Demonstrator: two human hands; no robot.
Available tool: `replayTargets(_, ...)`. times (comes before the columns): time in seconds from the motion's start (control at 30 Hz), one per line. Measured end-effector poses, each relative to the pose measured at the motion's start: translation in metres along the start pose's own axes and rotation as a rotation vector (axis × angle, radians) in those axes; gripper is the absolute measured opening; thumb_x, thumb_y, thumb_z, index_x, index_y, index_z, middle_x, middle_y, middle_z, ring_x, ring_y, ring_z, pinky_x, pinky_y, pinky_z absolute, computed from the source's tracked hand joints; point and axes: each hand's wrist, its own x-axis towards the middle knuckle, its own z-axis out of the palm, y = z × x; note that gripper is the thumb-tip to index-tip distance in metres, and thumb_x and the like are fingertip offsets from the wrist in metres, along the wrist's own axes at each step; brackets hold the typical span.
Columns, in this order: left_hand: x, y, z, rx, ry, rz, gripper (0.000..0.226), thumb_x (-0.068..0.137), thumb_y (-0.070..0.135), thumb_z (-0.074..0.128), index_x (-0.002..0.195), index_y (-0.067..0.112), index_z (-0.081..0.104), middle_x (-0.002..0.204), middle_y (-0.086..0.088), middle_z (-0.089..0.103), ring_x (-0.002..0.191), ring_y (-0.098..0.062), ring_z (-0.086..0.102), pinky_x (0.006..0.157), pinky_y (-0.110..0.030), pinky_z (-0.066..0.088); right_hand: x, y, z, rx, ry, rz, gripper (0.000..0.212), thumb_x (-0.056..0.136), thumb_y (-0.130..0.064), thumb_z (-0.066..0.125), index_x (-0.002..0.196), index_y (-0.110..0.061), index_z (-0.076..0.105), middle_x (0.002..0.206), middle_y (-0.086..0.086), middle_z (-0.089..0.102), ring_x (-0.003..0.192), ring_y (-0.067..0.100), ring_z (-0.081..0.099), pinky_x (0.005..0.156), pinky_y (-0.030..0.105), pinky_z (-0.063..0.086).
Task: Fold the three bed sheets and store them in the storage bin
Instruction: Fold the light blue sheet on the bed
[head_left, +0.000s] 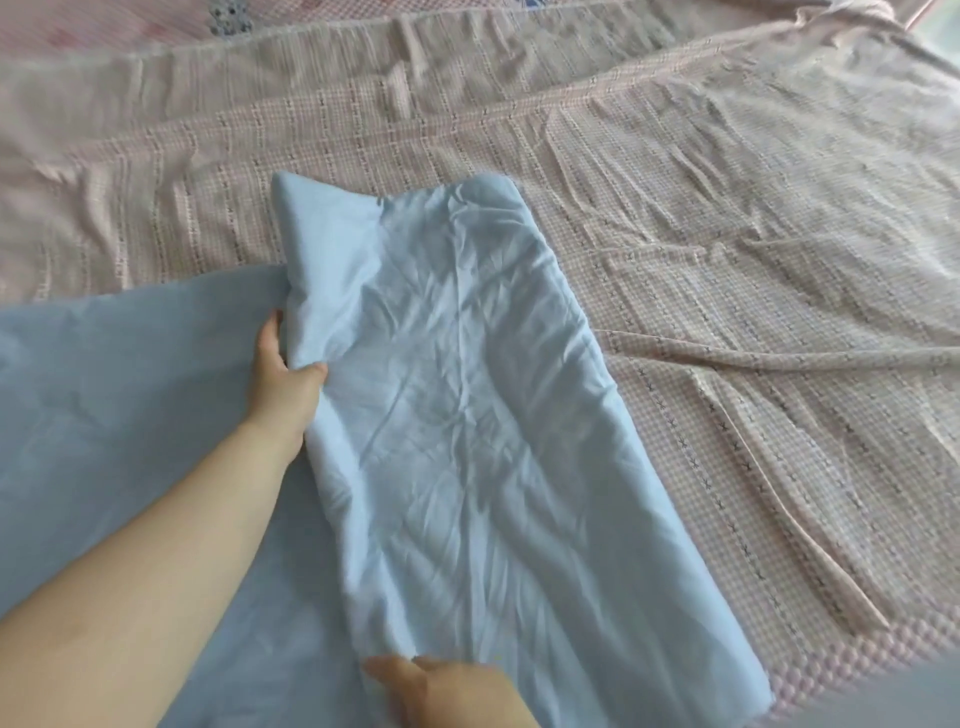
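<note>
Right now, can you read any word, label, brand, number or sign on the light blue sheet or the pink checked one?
None: no readable text shows on the light blue folded sheet or the pink checked sheet beneath it. The small dark crosses on the pink one are pattern, not lettering. No tag is in view.

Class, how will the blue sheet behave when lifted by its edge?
Likely floppy: the blue sheet creases and curls over where the left hand pinches it. Probably light, since the thin fold drapes low over the pink sheet.
</note>
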Motion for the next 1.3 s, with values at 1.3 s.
replayTargets(1.3,-0.007,-0.056,-0.037,-0.101,0.155,-0.189,0.063,0.087,-0.004,0.052,0.143,0.010,0.028,0.103,-0.003,0.054,0.092,-0.021,0.053,0.084,-0.032,0.043,0.051,0.111,-0.059,-0.416,0.585,0.325,0.051,0.091,-0.046,0.027,0.134,-0.018,0.035,0.141,0.013,0.041,0.134,0.029,0.020,0.111,0.036,-0.002)
